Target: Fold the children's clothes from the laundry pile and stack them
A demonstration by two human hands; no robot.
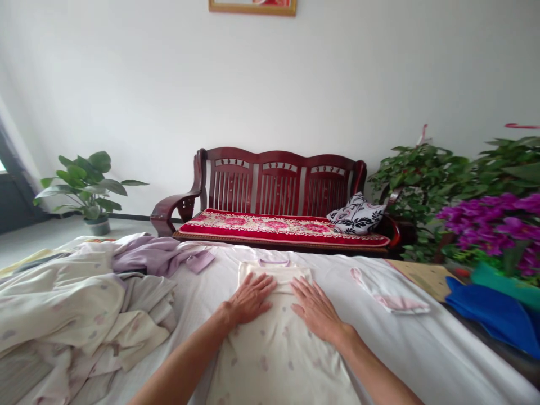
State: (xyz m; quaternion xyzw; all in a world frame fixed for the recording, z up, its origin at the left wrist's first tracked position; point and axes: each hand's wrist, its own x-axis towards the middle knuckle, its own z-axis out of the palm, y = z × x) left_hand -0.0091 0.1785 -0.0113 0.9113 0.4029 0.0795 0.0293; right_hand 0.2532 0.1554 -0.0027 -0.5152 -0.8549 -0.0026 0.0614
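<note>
The left hand [252, 297] and right hand [315, 308] lay flat with fingers extended near the collar of the cream printed garment [282, 349] on the white sheet [405, 337], where light, even outward strokes seemed best for smoothing without skewing it.

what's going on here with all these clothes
A person has the left hand and right hand spread, palms down, on the upper part of a lilac-necked cream garment. It lies laid out on a white sheet, its lower end out of view. To the left is a rumpled heap of clothes; to the right, a white-and-pink garment lies apart.
</note>
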